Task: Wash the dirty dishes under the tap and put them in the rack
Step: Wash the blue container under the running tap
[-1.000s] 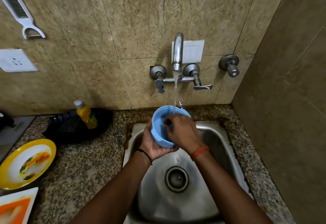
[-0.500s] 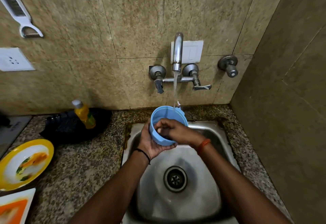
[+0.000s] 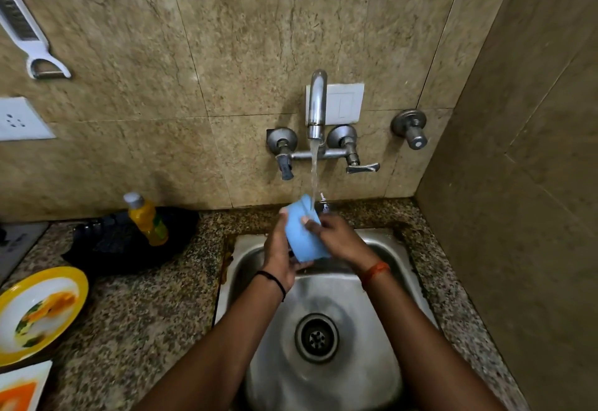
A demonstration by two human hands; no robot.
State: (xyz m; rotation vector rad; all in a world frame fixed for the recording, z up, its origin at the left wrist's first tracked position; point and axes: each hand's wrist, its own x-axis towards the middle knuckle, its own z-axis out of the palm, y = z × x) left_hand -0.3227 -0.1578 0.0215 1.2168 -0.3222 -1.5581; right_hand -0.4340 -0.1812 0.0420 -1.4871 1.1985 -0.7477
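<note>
you have the blue bowl (image 3: 304,232) up at twelve o'clock over the sink (image 3: 382,362), turned so its outside faces you and its mouth points away, with the stream from the tap (image 3: 316,103) hitting its top edge. your left hand (image 3: 279,257) cups it from nine o'clock, fingers curled round the wall and base, thumb up at the rim. your right hand (image 3: 336,239) lies against the three o'clock side with its fingertips (image 3: 310,223) pressed to the outer wall; whether it wraps the far side i cannot tell, since the bowl hides that. to do this rinse well, i'd say let the left hand carry the weight and turn the bowl slowly while the right rubs all round the outside and the foot, so water reaches every part. keep the mouth tipped down a little so it drains into the sink and not along your wrists. wet plastic is slippery, so grip firmly before you shift fingers. the yellow plate (image 3: 38,313) and the orange plate (image 3: 19,388) wait at eight o'clock on the counter (image 3: 136,320), both looking soiled. no rack shows here.
</note>
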